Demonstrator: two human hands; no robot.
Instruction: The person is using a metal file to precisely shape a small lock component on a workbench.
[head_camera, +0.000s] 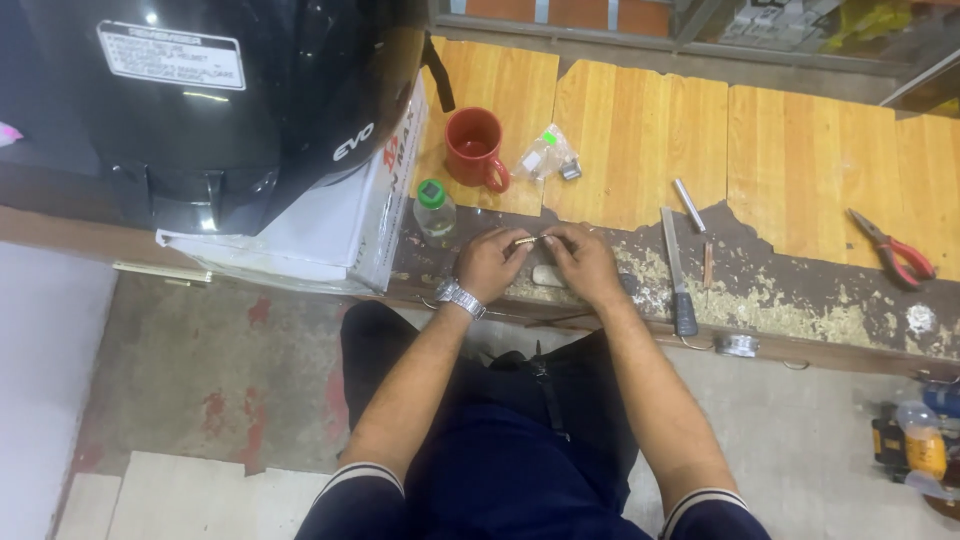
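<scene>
Both hands — left hand (488, 262), right hand (583, 262) — meet, fingers pinching a small brass-coloured metal piece (527, 240) between them.

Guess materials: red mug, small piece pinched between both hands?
Red mug: likely glazed ceramic, glossy with highlights. Small piece pinched by left hand and right hand: seemingly metal, yellowish glint; too small to confirm.

We are in a small workshop. The worn wooden workbench (640, 130) has chipped edges and sawdust on it. On the bench lie a knife (677, 275) and red pliers (895, 250). A yellow drill (915, 445) sits on the floor below the bench.
</scene>
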